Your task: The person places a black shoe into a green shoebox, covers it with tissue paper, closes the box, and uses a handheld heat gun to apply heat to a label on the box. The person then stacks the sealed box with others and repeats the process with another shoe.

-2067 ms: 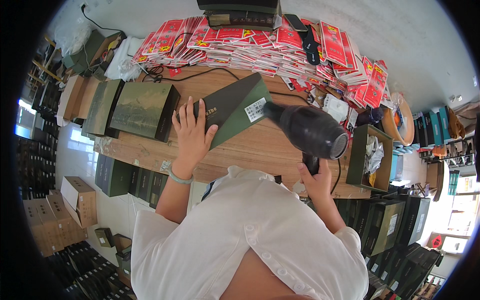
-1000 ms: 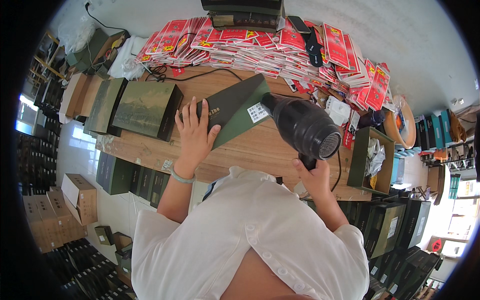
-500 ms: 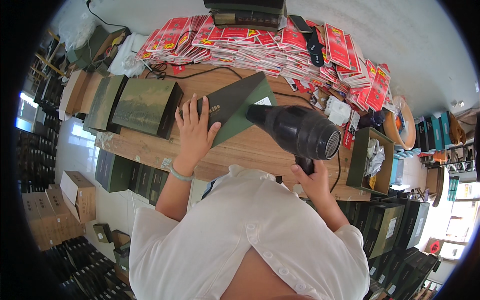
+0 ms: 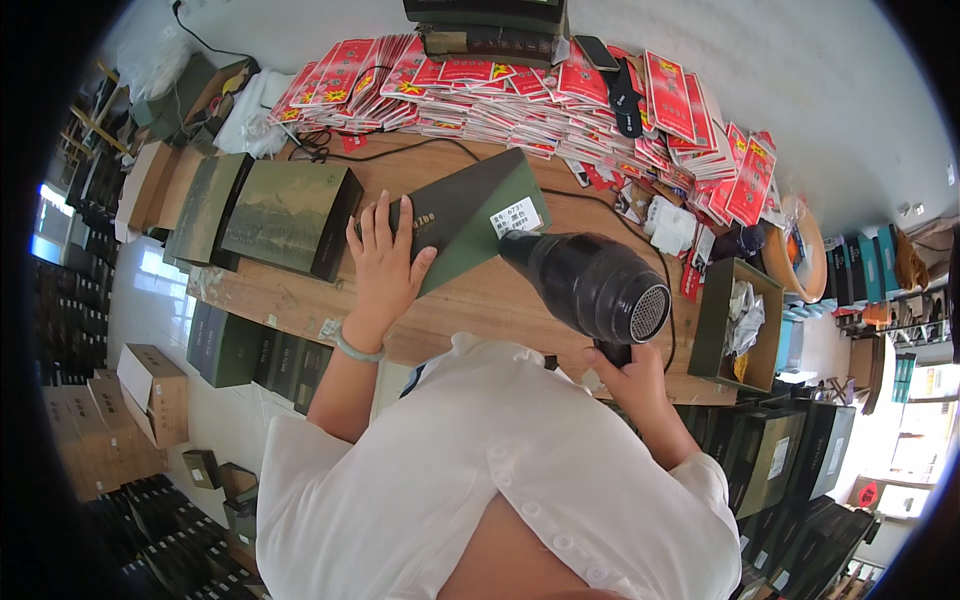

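A black hair dryer (image 4: 595, 280) is gripped by its handle in my right hand (image 4: 632, 378). Its nozzle points at the lower edge of a white printed label (image 4: 516, 216) on a dark green and black shoebox (image 4: 455, 222). That box stands tilted across the wooden table, label side facing right. My left hand (image 4: 388, 250), a pale bangle on its wrist, lies over the box's left end with fingers spread, steadying it. Whether the nozzle touches the label cannot be made out.
Two more boxes (image 4: 290, 220) stand at the table's left. Heaped red and white printed cards (image 4: 480, 100) line the back, with a phone (image 4: 597, 53) on top. An open green box (image 4: 745, 325) with crumpled plastic sits at the right end. A black cord (image 4: 600, 197) runs behind the shoebox.
The dryer's nozzle has swung down and slightly right, uncovering more of the label. My right hand has dropped a little. My left hand stays on the box.
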`<move>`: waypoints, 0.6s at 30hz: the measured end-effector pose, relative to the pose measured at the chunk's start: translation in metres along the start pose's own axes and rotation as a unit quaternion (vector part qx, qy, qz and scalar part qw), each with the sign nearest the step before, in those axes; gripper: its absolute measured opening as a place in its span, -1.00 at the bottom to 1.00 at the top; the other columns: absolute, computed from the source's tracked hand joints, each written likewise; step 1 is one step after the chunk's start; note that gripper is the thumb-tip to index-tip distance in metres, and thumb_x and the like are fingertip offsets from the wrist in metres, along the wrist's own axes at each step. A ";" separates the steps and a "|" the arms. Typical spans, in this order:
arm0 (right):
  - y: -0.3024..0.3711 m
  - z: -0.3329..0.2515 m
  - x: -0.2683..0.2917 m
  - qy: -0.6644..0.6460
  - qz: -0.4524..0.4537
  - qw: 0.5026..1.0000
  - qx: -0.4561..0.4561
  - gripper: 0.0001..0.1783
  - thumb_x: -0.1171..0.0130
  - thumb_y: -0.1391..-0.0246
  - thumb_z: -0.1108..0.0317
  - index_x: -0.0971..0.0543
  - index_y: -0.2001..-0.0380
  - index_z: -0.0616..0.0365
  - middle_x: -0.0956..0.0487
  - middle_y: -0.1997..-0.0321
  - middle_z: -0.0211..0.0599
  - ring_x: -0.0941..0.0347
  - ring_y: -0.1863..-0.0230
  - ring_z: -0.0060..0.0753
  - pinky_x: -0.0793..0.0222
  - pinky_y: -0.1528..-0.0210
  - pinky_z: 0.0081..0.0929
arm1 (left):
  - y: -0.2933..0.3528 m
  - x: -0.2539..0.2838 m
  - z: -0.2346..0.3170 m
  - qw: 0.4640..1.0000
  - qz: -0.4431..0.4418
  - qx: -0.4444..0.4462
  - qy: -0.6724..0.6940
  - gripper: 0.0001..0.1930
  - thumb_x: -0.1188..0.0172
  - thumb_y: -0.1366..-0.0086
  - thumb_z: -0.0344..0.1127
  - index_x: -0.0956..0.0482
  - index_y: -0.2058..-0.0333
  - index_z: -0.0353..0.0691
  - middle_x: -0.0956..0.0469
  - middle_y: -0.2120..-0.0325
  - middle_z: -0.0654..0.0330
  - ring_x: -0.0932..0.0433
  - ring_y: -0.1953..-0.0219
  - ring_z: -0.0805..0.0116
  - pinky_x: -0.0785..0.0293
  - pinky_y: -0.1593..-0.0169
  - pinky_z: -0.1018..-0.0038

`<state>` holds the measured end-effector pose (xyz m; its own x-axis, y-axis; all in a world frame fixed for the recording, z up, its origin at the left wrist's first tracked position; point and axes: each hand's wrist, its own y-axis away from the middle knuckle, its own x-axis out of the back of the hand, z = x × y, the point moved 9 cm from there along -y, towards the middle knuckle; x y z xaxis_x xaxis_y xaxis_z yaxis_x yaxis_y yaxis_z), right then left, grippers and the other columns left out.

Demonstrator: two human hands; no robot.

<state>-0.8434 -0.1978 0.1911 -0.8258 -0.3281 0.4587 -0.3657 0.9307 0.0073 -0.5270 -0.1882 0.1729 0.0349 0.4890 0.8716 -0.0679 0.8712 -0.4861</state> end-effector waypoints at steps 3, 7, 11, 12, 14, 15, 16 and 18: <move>-0.005 0.007 -0.001 0.032 -0.007 0.998 -0.057 -0.53 -0.39 0.02 0.28 -0.49 0.07 0.23 -0.61 0.47 -0.25 -0.52 0.48 -0.41 -0.43 0.33 -0.47 | 0.001 0.001 0.003 1.000 -0.005 0.000 0.002 -0.32 0.13 -0.38 0.11 -0.22 -0.26 -0.32 -0.12 -0.25 -0.19 -0.13 -0.23 -0.19 0.08 -0.27 -0.17; -0.009 0.004 0.002 0.007 0.026 0.999 -0.025 -0.60 -0.36 -0.02 0.31 -0.50 0.10 0.25 -0.52 0.50 -0.36 -0.39 0.52 -0.56 -0.33 0.43 -0.54 | 0.001 0.001 0.003 1.000 -0.011 -0.002 0.010 -0.32 0.13 -0.38 0.12 -0.22 -0.26 -0.32 -0.12 -0.25 -0.20 -0.12 -0.23 -0.19 0.08 -0.27 -0.18; 0.001 0.015 0.018 -0.018 0.064 0.998 0.013 -0.61 -0.34 -0.05 0.34 -0.49 0.10 0.27 -0.48 0.52 -0.45 -0.32 0.55 -0.66 -0.29 0.49 -0.60 | 0.003 0.002 0.002 1.000 -0.015 -0.008 -0.001 -0.31 0.13 -0.38 0.12 -0.22 -0.26 -0.34 -0.12 -0.25 -0.20 -0.12 -0.24 -0.19 0.09 -0.28 -0.19; -0.004 0.015 0.019 -0.001 0.058 0.998 0.007 -0.60 -0.34 -0.04 0.34 -0.48 0.09 0.26 -0.48 0.51 -0.45 -0.32 0.55 -0.66 -0.29 0.50 -0.61 | 0.002 0.003 0.002 1.000 -0.013 -0.008 -0.002 -0.31 0.13 -0.38 0.12 -0.22 -0.26 -0.34 -0.12 -0.25 -0.20 -0.12 -0.24 -0.19 0.09 -0.28 -0.19; -0.017 0.005 0.023 0.033 0.052 0.998 -0.016 -0.58 -0.35 -0.04 0.35 -0.48 0.06 0.25 -0.49 0.48 -0.47 -0.33 0.55 -0.67 -0.30 0.50 -0.62 | 0.002 0.003 0.006 1.000 -0.016 -0.012 0.004 -0.31 0.14 -0.38 0.12 -0.21 -0.26 -0.34 -0.11 -0.26 -0.20 -0.12 -0.24 -0.19 0.10 -0.28 -0.19; -0.024 0.019 0.018 -0.013 0.048 0.998 -0.039 -0.57 -0.34 -0.04 0.36 -0.47 0.04 0.25 -0.49 0.48 -0.46 -0.34 0.55 -0.68 -0.31 0.51 -0.63 | 0.002 0.003 0.007 1.000 -0.017 -0.011 0.007 -0.31 0.14 -0.38 0.12 -0.21 -0.26 -0.34 -0.11 -0.26 -0.20 -0.12 -0.24 -0.19 0.10 -0.28 -0.19; -0.026 0.017 0.018 -0.004 0.051 0.998 -0.024 -0.57 -0.33 -0.05 0.36 -0.47 0.04 0.25 -0.49 0.48 -0.46 -0.34 0.55 -0.69 -0.31 0.51 -0.63 | 0.001 0.004 0.006 1.000 -0.016 -0.007 0.007 -0.31 0.14 -0.38 0.12 -0.21 -0.26 -0.34 -0.11 -0.26 -0.19 -0.12 -0.24 -0.19 0.10 -0.28 -0.19; -0.029 0.012 0.019 0.015 0.058 0.998 0.006 -0.58 -0.32 -0.06 0.37 -0.47 0.03 0.24 -0.49 0.48 -0.45 -0.33 0.55 -0.69 -0.31 0.52 -0.63 | 0.001 0.002 0.004 1.000 -0.017 -0.006 0.007 -0.31 0.14 -0.38 0.13 -0.21 -0.26 -0.34 -0.10 -0.26 -0.19 -0.11 -0.24 -0.19 0.11 -0.28 -0.19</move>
<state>-0.8537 -0.2332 0.1890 -0.8502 -0.2133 0.4813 -0.2738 0.9600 -0.0581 -0.5312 -0.1861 0.1740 0.0509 0.4600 0.8864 -0.0546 0.8875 -0.4575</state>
